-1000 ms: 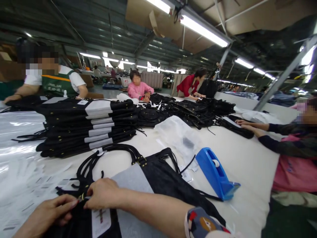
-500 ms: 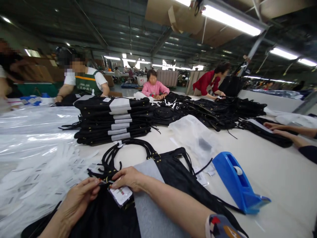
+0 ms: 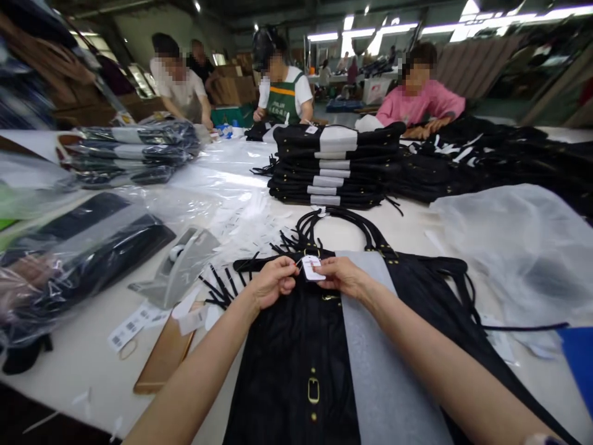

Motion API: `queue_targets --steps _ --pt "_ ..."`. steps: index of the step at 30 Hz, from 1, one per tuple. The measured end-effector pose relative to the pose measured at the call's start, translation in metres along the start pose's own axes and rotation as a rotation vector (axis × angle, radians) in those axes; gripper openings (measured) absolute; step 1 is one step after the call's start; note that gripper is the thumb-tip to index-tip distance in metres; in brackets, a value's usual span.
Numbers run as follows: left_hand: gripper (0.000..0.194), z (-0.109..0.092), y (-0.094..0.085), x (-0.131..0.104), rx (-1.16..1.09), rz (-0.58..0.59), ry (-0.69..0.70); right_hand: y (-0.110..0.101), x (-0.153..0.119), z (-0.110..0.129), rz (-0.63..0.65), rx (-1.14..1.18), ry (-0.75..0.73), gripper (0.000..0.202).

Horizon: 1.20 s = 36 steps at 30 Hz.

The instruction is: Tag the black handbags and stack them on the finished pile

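A black bag (image 3: 296, 346) with gold buckles lies flat in front of me, its looped handles (image 3: 354, 216) pointing away. A grey strip (image 3: 370, 321) runs down over the bag. At the bag's top edge, my right hand (image 3: 343, 276) pinches a white hang tag (image 3: 313, 268) between thumb and fingers. My left hand (image 3: 274, 281) is closed just left of the tag, its fingertips pinching what looks like the tag's thin string. Black cord ends (image 3: 227, 284) fan out left of the bag.
Beyond the handles stands a stack of folded black bags (image 3: 336, 167). To the left are a grey tape dispenser (image 3: 178, 266), a gold-brown flat case (image 3: 164, 355), paper labels (image 3: 132, 327) and plastic-wrapped bags (image 3: 92, 259). A clear plastic bag (image 3: 514, 247) lies right. Several co-workers stand across the table.
My view has swung left, so the stack and the bag appear further right. Both hands stay at the bag's top edge, and the tag now sits upright between them.
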<state>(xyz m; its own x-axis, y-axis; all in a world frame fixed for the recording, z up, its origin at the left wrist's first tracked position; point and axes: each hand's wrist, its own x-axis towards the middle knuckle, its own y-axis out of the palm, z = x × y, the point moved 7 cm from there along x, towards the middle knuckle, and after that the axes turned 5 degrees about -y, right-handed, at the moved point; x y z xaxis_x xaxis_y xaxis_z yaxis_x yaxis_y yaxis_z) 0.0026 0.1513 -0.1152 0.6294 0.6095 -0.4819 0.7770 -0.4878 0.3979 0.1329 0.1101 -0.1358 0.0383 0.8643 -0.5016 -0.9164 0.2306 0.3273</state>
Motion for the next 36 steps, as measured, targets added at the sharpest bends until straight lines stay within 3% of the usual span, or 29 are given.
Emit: queue_targets --steps 4,9,14,18,21,24,27,29,33,36 --pt "0.036 0.007 0.002 -0.005 0.000 -0.014 0.002 0.006 -0.002 -0.005 0.005 0.001 0.016 0.010" --pt "0.035 0.019 0.010 -0.011 0.077 0.050 -0.012 0.005 0.000 -0.003 -0.181 -0.018 -0.067 0.018" --pt "0.036 0.028 0.013 -0.022 0.114 0.059 0.006 0.009 0.006 -0.002 -0.255 0.032 -0.136 0.016" --pt "0.046 0.033 0.018 -0.027 0.170 -0.028 -0.006 0.015 0.009 -0.004 -0.349 0.062 -0.191 0.017" --pt "0.060 0.036 0.010 -0.024 0.151 -0.154 -0.041 0.019 0.016 -0.005 -0.370 0.064 -0.261 0.017" --pt "0.060 0.034 -0.007 -0.017 0.083 -0.272 -0.003 0.020 0.016 0.002 -0.328 -0.214 -0.353 0.012" --pt "0.050 0.026 -0.018 -0.010 0.037 -0.305 0.071 0.024 -0.001 0.016 -0.286 -0.678 -0.475 0.027" --pt "0.045 0.021 -0.021 -0.007 0.029 -0.326 0.085 0.027 -0.012 0.022 -0.254 -0.870 -0.533 0.031" --pt "0.037 0.012 -0.016 -0.010 -0.006 -0.425 0.126 0.031 -0.023 0.026 -0.266 -1.053 -0.653 0.029" --pt "0.033 0.008 -0.007 -0.012 -0.038 -0.404 0.190 0.038 -0.027 0.023 -0.286 -1.118 -0.807 0.027"
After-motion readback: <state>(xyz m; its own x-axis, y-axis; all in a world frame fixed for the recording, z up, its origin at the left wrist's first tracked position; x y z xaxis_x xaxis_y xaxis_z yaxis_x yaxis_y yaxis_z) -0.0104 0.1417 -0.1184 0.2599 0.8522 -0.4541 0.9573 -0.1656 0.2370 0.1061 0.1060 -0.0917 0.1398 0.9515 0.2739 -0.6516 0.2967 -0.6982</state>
